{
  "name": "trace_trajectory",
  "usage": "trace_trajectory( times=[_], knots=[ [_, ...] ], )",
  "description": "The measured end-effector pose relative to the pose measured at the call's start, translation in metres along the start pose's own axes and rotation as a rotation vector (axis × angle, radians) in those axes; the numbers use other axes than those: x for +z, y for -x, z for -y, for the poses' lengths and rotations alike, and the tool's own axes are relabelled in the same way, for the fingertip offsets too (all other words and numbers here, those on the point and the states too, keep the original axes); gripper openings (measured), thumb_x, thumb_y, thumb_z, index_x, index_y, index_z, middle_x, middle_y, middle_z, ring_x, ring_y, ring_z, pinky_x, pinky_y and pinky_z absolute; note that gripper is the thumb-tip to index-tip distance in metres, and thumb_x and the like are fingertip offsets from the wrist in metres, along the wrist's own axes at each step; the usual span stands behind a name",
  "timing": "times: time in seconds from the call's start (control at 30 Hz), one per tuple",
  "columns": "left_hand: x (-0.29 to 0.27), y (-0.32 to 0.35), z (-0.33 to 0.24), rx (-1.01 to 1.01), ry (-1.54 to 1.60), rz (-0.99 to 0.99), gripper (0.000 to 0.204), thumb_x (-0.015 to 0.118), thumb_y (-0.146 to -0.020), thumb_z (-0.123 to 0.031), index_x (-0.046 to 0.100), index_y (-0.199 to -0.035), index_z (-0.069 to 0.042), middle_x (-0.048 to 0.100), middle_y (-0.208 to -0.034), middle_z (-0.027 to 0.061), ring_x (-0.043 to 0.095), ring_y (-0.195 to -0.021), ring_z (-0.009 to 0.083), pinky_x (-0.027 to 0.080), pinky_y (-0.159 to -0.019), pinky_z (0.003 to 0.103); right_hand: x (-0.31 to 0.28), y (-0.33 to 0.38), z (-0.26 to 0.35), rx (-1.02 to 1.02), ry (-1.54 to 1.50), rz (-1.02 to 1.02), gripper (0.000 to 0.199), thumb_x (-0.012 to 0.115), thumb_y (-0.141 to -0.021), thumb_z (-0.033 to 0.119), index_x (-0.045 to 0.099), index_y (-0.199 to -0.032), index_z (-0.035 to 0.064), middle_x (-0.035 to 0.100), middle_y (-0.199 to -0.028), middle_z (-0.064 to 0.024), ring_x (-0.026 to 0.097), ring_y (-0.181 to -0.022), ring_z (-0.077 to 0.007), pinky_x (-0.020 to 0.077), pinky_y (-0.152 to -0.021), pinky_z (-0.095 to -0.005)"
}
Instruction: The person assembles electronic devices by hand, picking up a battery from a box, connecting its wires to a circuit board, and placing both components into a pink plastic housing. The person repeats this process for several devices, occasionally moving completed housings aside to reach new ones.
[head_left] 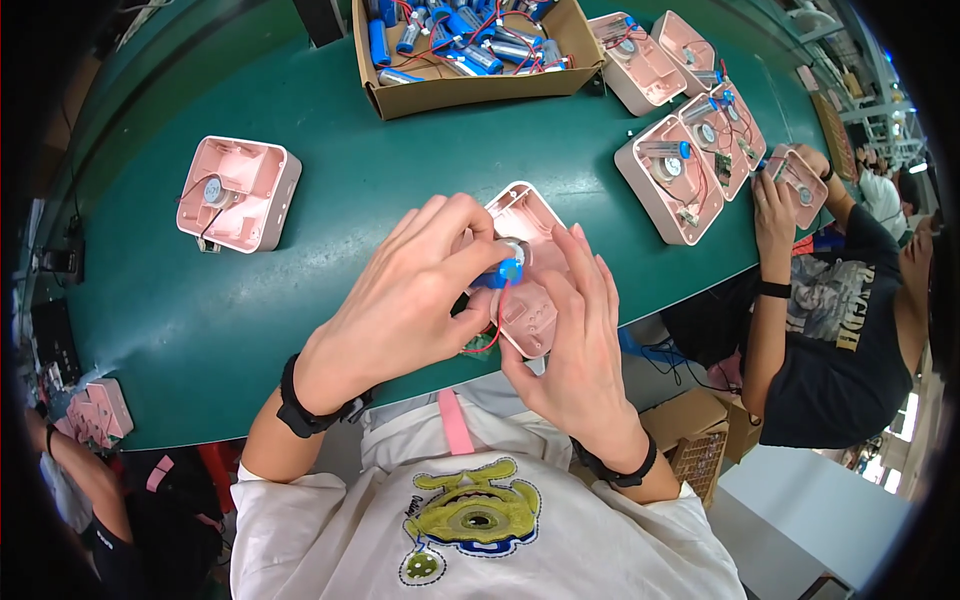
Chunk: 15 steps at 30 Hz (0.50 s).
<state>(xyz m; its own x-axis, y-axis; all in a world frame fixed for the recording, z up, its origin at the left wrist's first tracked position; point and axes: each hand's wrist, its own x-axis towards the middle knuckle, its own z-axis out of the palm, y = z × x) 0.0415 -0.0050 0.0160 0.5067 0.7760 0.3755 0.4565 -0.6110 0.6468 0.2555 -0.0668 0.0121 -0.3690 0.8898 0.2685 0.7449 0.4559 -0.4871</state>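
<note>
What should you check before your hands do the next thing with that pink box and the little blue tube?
1. Pink housing held steady: ok, the right hand grips it from below at the table edge.
2. Blue cylinder in the fingers: ok, the left hand pinches it over the open housing.
3. Cylinder fully seated inside: cannot tell, fingers cover it.
4. Red wire free: cannot tell, it loops out under the left hand.
5. More cylinders on hand: ok, the cardboard box holds many.
6. Next housing waiting: ok, another pink housing sits to the left on the green table.
</note>
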Motion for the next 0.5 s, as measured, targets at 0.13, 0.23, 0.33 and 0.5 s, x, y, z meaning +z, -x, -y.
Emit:
trace_trajectory(
  times=[0.13, 0.23, 0.33, 0.5],
  knots=[
    [0.005, -0.001, -0.002, -0.027, 0.099, -0.046, 0.035, 0.077, -0.074, 0.006, 0.071, -0.108, 0.000, 0.062, -0.107, 0.0106, 0.065, -0.087, 0.0217, 0.054, -0.073, 0.034, -0.005, 0.000, 0.000, 0.060, 0.058, -0.002, 0.085, 0.087, -0.071, 0.005, 0.045, -0.145, 0.0006, 0.035, -0.162, -0.0328, 0.039, -0.150, -0.0531, 0.0342, -0.118, -0.0654],
    [0.007, -0.002, -0.001, -0.053, 0.253, -0.131, 0.026, 0.077, -0.080, 0.002, 0.068, -0.104, 0.000, 0.062, -0.100, 0.0080, 0.064, -0.082, 0.0200, 0.049, -0.065, 0.034, -0.005, -0.002, -0.005, 0.112, 0.024, -0.033, 0.084, 0.088, -0.071, 0.006, 0.047, -0.144, 0.0012, 0.036, -0.162, -0.0321, 0.042, -0.147, -0.0524, 0.0359, -0.118, -0.0628],
    [-0.002, -0.003, 0.000, -0.356, 0.310, -0.246, 0.015, 0.077, -0.091, -0.003, 0.067, -0.100, 0.001, 0.065, -0.085, 0.0045, 0.060, -0.069, 0.0098, 0.044, -0.058, 0.027, -0.004, -0.004, -0.015, 0.152, 0.034, -0.088, 0.083, 0.089, -0.071, 0.009, 0.049, -0.143, 0.0012, 0.037, -0.162, -0.0313, 0.044, -0.144, -0.0518, 0.0373, -0.117, -0.0605],
    [0.002, 0.001, 0.007, -0.394, 0.384, -0.134, 0.015, 0.078, -0.096, -0.009, 0.066, -0.094, 0.000, 0.066, -0.074, 0.0023, 0.055, -0.061, 0.0054, 0.040, -0.052, 0.024, -0.009, -0.009, -0.023, 0.166, 0.260, -0.158, 0.078, 0.089, -0.074, 0.013, 0.051, -0.141, 0.0004, 0.039, -0.161, -0.0304, 0.045, -0.142, -0.0508, 0.0377, -0.117, -0.0590]
  ],
)
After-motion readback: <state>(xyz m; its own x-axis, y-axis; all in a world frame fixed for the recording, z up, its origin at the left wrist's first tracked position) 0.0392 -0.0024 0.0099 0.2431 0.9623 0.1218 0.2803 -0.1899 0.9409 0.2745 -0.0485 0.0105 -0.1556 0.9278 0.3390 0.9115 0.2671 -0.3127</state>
